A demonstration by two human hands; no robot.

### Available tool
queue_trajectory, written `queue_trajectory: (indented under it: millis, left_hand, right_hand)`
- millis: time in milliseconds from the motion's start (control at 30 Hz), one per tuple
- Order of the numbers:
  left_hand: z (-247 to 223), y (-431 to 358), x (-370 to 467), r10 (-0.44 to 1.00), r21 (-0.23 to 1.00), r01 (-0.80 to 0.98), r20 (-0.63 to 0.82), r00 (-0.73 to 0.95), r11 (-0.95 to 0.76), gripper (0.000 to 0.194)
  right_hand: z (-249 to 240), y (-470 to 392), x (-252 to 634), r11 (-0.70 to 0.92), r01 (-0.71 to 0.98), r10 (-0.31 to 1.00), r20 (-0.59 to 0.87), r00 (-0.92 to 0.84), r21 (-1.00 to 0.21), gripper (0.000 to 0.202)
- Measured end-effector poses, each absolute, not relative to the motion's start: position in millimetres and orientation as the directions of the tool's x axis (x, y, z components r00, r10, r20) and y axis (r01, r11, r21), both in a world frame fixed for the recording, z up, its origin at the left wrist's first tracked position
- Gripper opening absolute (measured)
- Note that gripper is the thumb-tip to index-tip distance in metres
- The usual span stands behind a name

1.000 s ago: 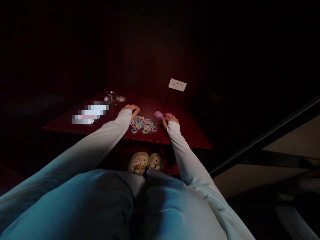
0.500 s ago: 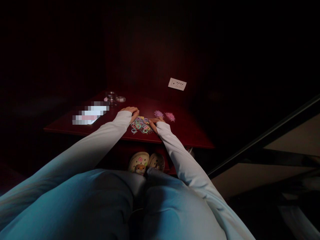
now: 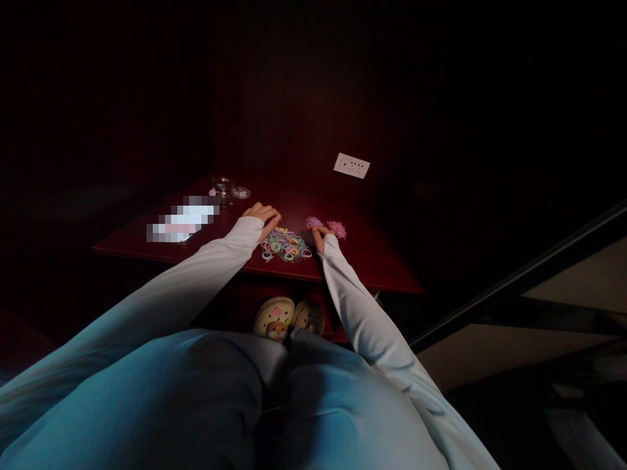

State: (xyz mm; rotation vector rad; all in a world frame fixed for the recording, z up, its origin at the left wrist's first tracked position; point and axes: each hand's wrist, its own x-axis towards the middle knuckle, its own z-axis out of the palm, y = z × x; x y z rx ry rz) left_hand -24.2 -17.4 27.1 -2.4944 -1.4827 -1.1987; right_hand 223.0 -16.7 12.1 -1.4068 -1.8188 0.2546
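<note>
We take the mixed heap of pastel elastic rings (image 3: 287, 245) on the dark red table (image 3: 372, 271) as our landmark; the rings are too many and too small for us to count. Our left hand (image 3: 264, 217) rests palm down at the heap's left edge, fingers curled loosely against the nearest rings, and we cannot tell whether it has any ring pinched. Our right hand (image 3: 321, 236) lies at the heap's right edge, fingers bent toward the tabletop; whether it holds a ring is likewise too small and dim to tell. Just beyond that hand, to the right and behind the heap, we count two small sorted piles: one lilac pile (image 3: 312, 222) nearer the heap and one pink pile (image 3: 337, 228) just beside it, farther right. Behind the heap and to its left stand one small clear jar (image 3: 223, 188) and one round lid (image 3: 241, 192) next to it. Farther left of the heap lies one flat pale object (image 3: 183, 222), blurred out. On the dark wall behind and to the right of the heap we see one white socket plate (image 3: 351, 166). Below the table, nearer us than the heap, we count two cream clogs (image 3: 288, 316).
</note>
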Motion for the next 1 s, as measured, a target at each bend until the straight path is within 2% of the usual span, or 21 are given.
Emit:
queue_trajectory:
  millis: [200, 267, 367, 433, 500, 600, 700, 900, 1000]
  left_hand:
    - [27, -20, -20, 0.736, 0.318, 0.745, 0.594, 0.326, -0.586, 0.017]
    - [28, -20, -20, 0.747, 0.316, 0.783, 0.610, 0.264, -0.536, 0.017]
    - [29, -20, -21, 0.763, 0.340, 0.828, 0.628, 0.153, -0.445, 0.022]
    - [30, -20, -23, 0.771, 0.347, 0.839, 0.624, 0.128, -0.419, 0.024]
    - [31, -20, -25, 0.776, 0.338, 0.842, 0.615, 0.141, -0.421, 0.022]
    - [32, -19, -27, 0.789, 0.341, 0.827, 0.586, 0.184, -0.447, 0.017]
    - [31, -17, -29, 0.808, 0.394, 0.791, 0.553, 0.203, -0.468, 0.016]
    - [31, -11, -30, 0.898, 0.463, 0.839, 0.436, 0.066, -0.286, 0.017]
    - [31, -11, -30, 0.907, 0.470, 0.837, 0.417, 0.067, -0.278, 0.019]
  right_hand:
    - [13, -22, 221, 0.392, 0.719, 0.877, 0.469, -0.104, -0.574, 0.032]
    - [15, -29, 216, 0.455, 0.741, 0.849, 0.491, -0.195, -0.493, 0.038]
    - [18, -43, 204, 0.621, 0.711, 0.758, 0.482, -0.439, -0.329, 0.051]
    - [21, -51, 197, 0.687, 0.678, 0.708, 0.452, -0.542, -0.263, 0.047]
    - [23, -56, 194, 0.697, 0.675, 0.700, 0.434, -0.566, -0.244, 0.042]
    - [23, -57, 195, 0.678, 0.684, 0.720, 0.426, -0.548, -0.267, 0.037]
    - [21, -53, 200, 0.647, 0.692, 0.750, 0.428, -0.504, -0.320, 0.032]
    - [15, -38, 207, 0.570, 0.700, 0.810, 0.438, -0.390, -0.431, 0.027]
    - [13, -32, 211, 0.531, 0.682, 0.835, 0.446, -0.322, -0.502, 0.025]
